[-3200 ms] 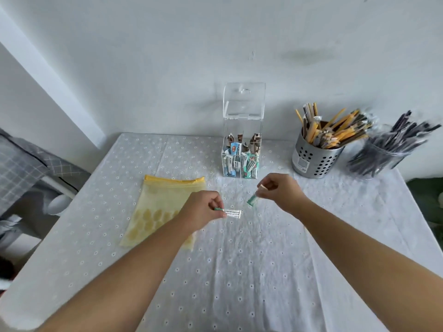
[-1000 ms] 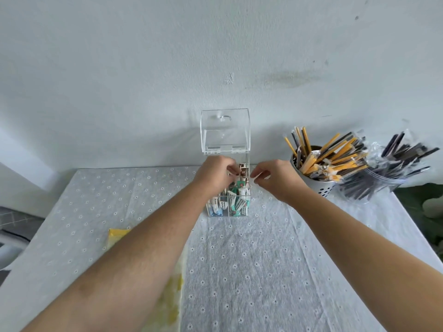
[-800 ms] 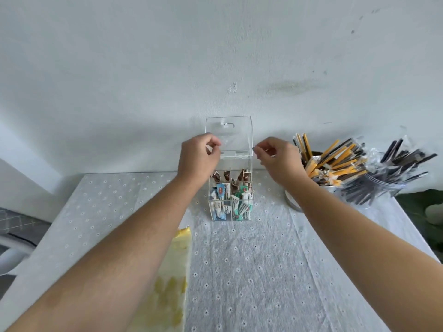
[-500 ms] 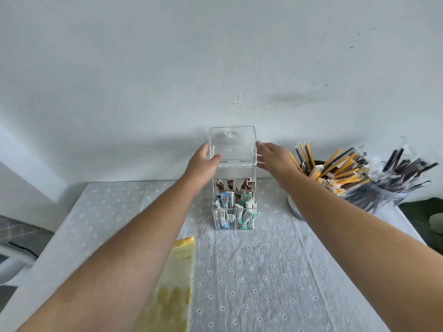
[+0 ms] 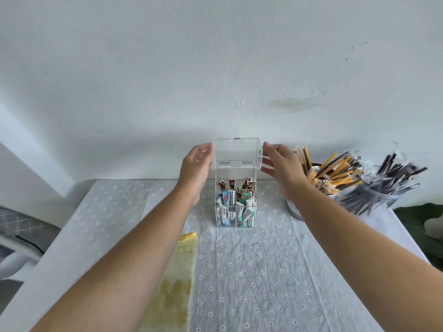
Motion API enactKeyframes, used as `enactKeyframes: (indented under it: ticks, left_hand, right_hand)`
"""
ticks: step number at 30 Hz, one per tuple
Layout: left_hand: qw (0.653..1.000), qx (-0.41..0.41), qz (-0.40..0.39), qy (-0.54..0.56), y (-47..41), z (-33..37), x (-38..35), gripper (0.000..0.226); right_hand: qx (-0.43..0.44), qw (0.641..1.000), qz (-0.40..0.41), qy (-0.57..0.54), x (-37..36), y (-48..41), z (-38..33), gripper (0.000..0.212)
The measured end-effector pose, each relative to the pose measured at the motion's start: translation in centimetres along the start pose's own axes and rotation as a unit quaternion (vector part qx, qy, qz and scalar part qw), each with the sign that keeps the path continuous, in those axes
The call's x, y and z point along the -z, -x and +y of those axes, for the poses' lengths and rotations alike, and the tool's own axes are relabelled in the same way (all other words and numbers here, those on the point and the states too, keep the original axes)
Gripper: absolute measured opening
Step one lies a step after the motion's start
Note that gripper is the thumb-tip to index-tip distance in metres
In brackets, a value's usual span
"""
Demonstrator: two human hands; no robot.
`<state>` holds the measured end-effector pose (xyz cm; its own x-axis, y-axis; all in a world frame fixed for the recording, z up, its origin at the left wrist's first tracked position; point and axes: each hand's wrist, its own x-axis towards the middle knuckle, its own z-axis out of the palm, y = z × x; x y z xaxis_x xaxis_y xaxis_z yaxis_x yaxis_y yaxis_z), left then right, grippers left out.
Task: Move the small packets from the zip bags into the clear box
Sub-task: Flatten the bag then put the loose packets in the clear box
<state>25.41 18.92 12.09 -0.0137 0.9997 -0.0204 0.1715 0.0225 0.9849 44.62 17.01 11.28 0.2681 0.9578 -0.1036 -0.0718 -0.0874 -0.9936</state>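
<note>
The clear box (image 5: 236,174) stands at the back of the table, against the wall, with its hinged lid (image 5: 236,153) raised. Small packets (image 5: 236,207) in brown, blue and green stand inside its compartments. My left hand (image 5: 195,168) touches the lid's left side and my right hand (image 5: 280,166) its right side, so the lid sits pinched between them. Neither hand holds a packet. A yellow-topped zip bag (image 5: 177,276) lies flat on the cloth, partly under my left forearm.
A perforated metal cup (image 5: 293,209) of orange-wrapped sticks (image 5: 333,168) stands right of the box, close to my right wrist. Beyond it is a clear container of black-wrapped sticks (image 5: 383,185). A white dotted cloth (image 5: 251,271) covers the table. A green leaf (image 5: 419,224) lies off the right edge.
Both hands carried packets to the box, left them inside, then rose to the lid's two sides. The lid now looks tipped forward and lower than before.
</note>
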Motion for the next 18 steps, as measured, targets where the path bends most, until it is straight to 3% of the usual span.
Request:
enactKeyframes:
  ticks: [5,18]
  left_hand:
    - [0.998,0.022,0.049,0.023,4.2,-3.6,-0.8,0.004]
    - [0.995,0.026,-0.002,-0.093,5.9,-8.0,-0.3,0.021]
  right_hand:
    - [0.008,1.000,0.007,-0.018,-0.1,4.3,3.1,0.019]
    - [-0.019,0.998,0.037,0.052,-0.3,5.7,5.9,0.015]
